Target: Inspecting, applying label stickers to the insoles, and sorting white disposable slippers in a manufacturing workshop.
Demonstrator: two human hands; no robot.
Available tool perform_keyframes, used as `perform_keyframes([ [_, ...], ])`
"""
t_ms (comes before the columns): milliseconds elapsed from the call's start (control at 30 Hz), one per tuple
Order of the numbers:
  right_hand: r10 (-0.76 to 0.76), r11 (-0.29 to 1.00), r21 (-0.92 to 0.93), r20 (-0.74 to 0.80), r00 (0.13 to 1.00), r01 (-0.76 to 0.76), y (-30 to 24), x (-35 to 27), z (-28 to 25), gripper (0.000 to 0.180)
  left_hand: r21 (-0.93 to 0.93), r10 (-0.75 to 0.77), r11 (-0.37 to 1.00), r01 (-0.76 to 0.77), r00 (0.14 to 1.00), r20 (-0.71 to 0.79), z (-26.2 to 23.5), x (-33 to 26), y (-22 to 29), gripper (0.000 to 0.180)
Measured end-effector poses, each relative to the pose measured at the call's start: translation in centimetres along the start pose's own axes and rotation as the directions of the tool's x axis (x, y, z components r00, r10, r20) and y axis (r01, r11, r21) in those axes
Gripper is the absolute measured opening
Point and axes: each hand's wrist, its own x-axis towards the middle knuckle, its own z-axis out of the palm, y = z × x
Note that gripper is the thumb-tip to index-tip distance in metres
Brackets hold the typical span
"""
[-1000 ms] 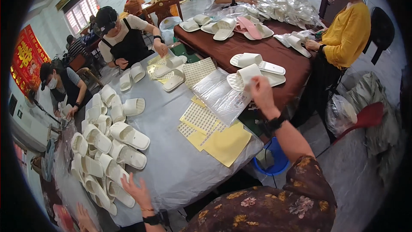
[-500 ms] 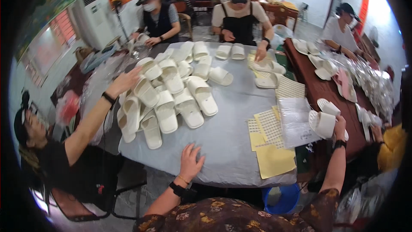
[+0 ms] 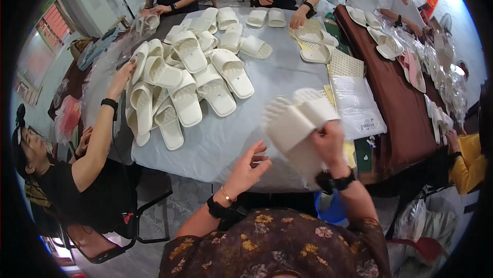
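My right hand (image 3: 329, 145) grips a pair of cream-white slippers (image 3: 292, 128), held together and tilted above the near part of the table. Motion slightly blurs the pair. My left hand (image 3: 248, 169) is empty, its fingers apart and partly curled, just left of the pair and not touching it. A heap of similar white slippers (image 3: 186, 97) covers the left side of the grey-covered table (image 3: 251, 85). On the far left, a co-worker's hand (image 3: 123, 75) touches a slipper at the heap's edge.
A clear plastic packet (image 3: 356, 107) lies at the table's right, over sheets of stickers (image 3: 346, 66). Another co-worker's hand (image 3: 298, 18) is by slippers at the far side. A brown-covered table (image 3: 408, 113) stands to the right, bearing more slippers. A blue bin (image 3: 330, 208) is below the table edge.
My right hand has brought the slippers left from the table's right edge. My left hand has shifted right toward them. The left co-worker's hand has moved along the heap. The view tilts lower.
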Motion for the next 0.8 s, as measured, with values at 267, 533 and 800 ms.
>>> perform_keyframes([
  [267,0.045,0.945,0.298,0.297,0.954,-0.138,-2.8,-2.9,3.3,0.017,-0.037,-0.006,0.999,-0.007,0.935,-0.354,-6.4,0.4,-4.7,0.067],
  [533,0.165,0.979,0.055,0.353,0.921,-0.197,1.3,-5.9,2.3,0.025,0.553,0.256,0.830,-0.073,0.931,-0.260,-3.9,0.6,-4.5,0.064],
  [800,-0.008,0.998,0.062,0.275,0.962,-0.010,-0.9,-7.2,2.9,0.016,0.814,0.541,0.451,-0.365,0.837,0.075,0.6,1.0,-2.9,0.048],
])
